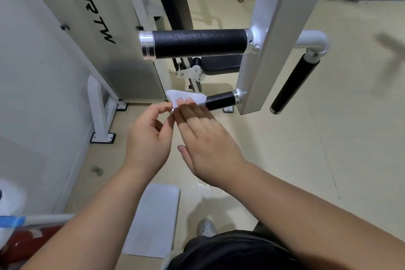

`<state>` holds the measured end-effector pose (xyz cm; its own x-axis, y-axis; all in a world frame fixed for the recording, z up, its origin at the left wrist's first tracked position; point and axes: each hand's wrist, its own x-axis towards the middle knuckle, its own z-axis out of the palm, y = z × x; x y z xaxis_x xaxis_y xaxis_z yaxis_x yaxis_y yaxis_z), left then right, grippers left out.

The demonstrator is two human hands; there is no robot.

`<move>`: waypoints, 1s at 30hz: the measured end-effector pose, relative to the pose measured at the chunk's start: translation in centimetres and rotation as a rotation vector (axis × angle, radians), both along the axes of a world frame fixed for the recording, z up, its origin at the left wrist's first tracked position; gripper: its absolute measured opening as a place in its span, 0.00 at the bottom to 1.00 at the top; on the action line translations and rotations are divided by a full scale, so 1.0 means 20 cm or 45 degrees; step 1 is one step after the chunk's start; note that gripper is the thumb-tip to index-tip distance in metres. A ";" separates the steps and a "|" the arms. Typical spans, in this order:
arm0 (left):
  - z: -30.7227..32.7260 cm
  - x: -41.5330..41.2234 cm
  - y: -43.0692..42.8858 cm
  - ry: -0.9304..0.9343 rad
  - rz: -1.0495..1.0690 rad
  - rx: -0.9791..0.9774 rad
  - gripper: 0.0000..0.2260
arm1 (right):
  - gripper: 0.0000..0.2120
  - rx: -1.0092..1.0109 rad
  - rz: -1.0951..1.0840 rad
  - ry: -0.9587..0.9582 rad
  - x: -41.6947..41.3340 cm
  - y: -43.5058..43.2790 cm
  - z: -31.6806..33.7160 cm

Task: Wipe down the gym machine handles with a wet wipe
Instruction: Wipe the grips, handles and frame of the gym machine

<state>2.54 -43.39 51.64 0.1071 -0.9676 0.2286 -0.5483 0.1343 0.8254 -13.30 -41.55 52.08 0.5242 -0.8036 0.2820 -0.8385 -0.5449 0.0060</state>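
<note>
1. Black shorts [230, 252] are filling the bottom edge; a grey perforated shoe [206, 227] is standing on the beige floor [295, 160] beside a pale grey rectangular mat [153, 219].
2. The left hand [146, 138] is reaching up, its grip pinching the near corner of the white wet wipe [186, 96] between thumb and forefinger.
3. The right hand [210, 138] is lying flat, grip spread, straight fingertips pressing on the wipe.
4. The wipe is draping over the free end of the short lower black handle [221, 100] on the silver-grey upright post [263, 50].
5. The long upper black textured handle [199, 43] is sticking out above, well apart from both hands.
</note>
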 end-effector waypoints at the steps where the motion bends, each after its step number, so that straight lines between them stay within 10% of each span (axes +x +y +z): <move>1: -0.01 0.00 0.00 -0.008 0.011 -0.002 0.08 | 0.34 -0.022 0.000 0.035 -0.04 -0.02 0.01; 8: -0.06 -0.05 0.02 0.113 0.121 -0.014 0.10 | 0.39 0.014 -0.253 0.075 -0.22 0.01 0.00; 30: -0.02 -0.34 0.01 0.369 0.708 0.059 0.10 | 0.43 -0.083 0.546 0.306 -0.31 -0.25 0.12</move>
<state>-4.35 -43.23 51.33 0.6483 -0.7578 0.0739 -0.2787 -0.1459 0.9492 -19.42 -46.62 54.54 0.8600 -0.4862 0.1551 -0.5098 -0.8323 0.2177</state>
